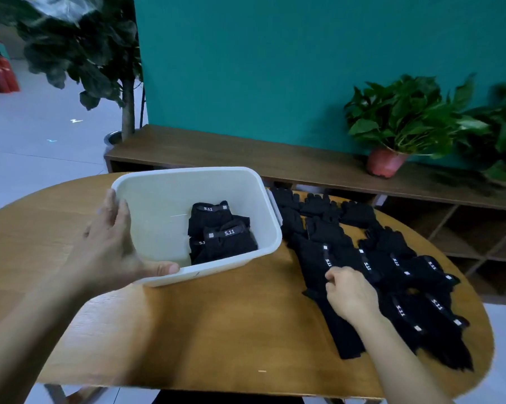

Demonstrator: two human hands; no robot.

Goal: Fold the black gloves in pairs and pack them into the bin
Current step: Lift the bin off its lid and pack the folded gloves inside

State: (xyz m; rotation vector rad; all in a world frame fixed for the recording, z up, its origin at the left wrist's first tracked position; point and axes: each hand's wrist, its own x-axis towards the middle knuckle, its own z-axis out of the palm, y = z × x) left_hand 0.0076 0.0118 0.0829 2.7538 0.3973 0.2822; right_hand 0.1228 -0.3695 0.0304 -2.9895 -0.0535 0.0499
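A white plastic bin (158, 205) stands on the round wooden table (216, 322), left of centre. Folded black glove pairs (221, 233) with "5.11" labels lie in its right half. My left hand (114, 246) grips the bin's near-left corner, thumb along the front rim and fingers on the left rim. Several loose black gloves (391, 266) are spread over the right side of the table. My right hand (350, 293) rests on the near part of that spread, fingers curled and pinching the cuff of a glove (318, 258).
A long wooden shelf unit (246, 158) runs behind the table against a teal wall. A potted plant (391, 135) in a pink pot stands on it at right. A tall leafy plant (100, 53) and red fire extinguishers (1, 74) are at the far left.
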